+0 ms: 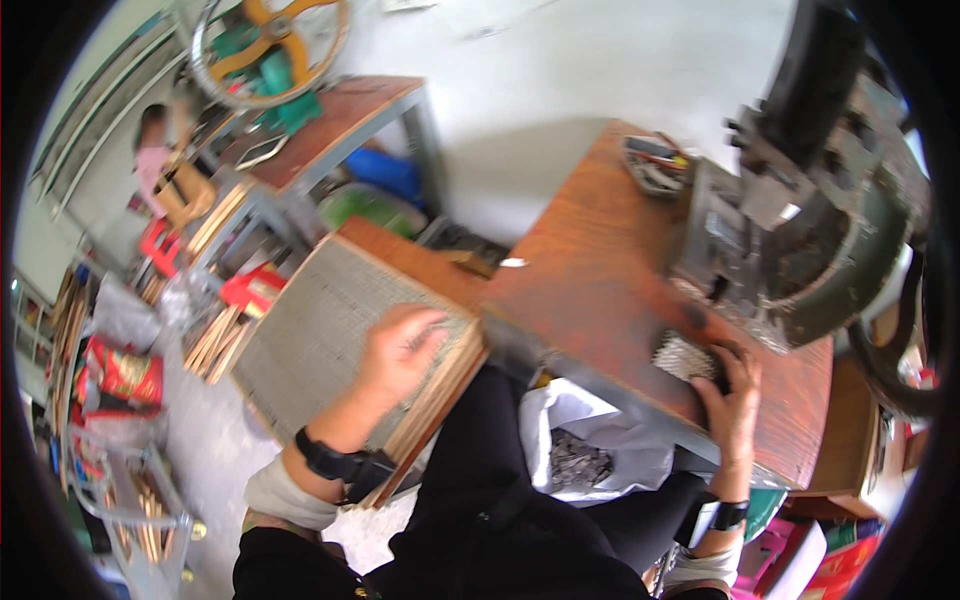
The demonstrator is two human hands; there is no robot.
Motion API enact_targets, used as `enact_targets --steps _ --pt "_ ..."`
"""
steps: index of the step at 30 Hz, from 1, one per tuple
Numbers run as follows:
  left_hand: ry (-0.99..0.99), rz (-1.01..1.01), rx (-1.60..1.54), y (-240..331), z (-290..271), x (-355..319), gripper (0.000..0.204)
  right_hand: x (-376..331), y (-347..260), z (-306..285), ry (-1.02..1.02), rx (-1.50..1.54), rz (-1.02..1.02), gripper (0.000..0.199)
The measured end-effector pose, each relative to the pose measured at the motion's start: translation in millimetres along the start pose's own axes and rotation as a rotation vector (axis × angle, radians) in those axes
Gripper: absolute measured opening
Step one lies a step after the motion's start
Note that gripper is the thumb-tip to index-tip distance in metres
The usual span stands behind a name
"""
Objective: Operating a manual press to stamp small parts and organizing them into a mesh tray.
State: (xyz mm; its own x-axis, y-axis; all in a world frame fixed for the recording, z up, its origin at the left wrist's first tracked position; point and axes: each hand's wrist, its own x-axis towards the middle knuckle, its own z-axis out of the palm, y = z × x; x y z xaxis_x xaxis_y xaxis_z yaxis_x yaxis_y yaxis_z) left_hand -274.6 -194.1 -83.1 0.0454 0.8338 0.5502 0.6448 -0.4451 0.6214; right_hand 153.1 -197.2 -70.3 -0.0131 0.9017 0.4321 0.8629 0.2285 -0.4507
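My left hand (402,352) is closed, with its fingers curled above a grey mesh-topped board (310,320) that lies on a wood-edged stack. Small dark bits show at its fingertips, too blurred to name. On the brown tabletop (590,260), a silvery bumpy block (684,357) sits close to the front edge. My right hand (733,398) bends round the block's right end, with the thumb on the near side and the fingers on the far side. Black bands circle both wrists.
A heavy metal machine (800,220) stands on the table at right, with a tray of tools (655,165) behind. Below the edge hangs a white bag (625,430) with dark scraps. At far left are a yellow-spoked handwheel (280,30), wood strips (218,342) and a wire cart (145,500).
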Motion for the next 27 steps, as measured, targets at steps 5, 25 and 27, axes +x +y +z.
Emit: enact_targets --steps 5,25,27 --pt "0.105 -0.59 0.359 -48.8 -143.8 -157.0 0.013 -0.8 -3.7 3.0 0.123 0.163 0.074 0.035" --pt "-0.267 -0.257 0.198 -66.7 -167.1 -257.1 0.019 -146.0 -361.5 258.1 -0.84 0.319 -1.406 0.023" --pt "-0.275 -0.278 0.181 -71.1 -167.7 -259.0 0.019 -149.3 -368.2 259.5 -0.697 0.263 -1.471 0.023"
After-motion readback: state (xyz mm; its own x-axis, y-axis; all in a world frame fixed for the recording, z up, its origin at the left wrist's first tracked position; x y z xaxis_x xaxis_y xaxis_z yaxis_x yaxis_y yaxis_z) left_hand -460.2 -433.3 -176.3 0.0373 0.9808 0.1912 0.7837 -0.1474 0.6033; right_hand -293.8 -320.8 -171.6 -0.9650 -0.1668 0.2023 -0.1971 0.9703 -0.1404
